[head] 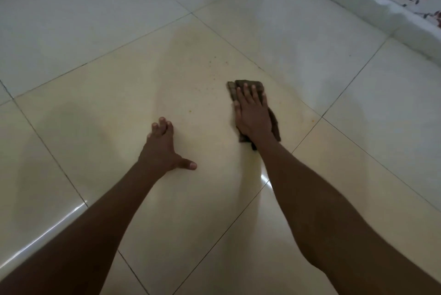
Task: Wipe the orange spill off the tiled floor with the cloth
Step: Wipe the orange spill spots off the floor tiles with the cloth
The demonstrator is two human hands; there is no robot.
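Right hand [253, 113] presses 1 cloth [248, 85] flat.

A dark cloth lies flat on a shiny tiled floor with small orange spots nearby.

The cloth [253, 94] is dark brown and folded, with a checked pattern on its far end. It lies flat on the tiled floor [95, 32], partly hidden under a flat hand, so only its far end and right edge show. The floor has big, pale, glossy square tiles with thin dark lines between them. The orange spill [190, 111] shows as tiny orange dots and a faint yellowish smear on the same tile, to the left of the cloth and a little beyond it.
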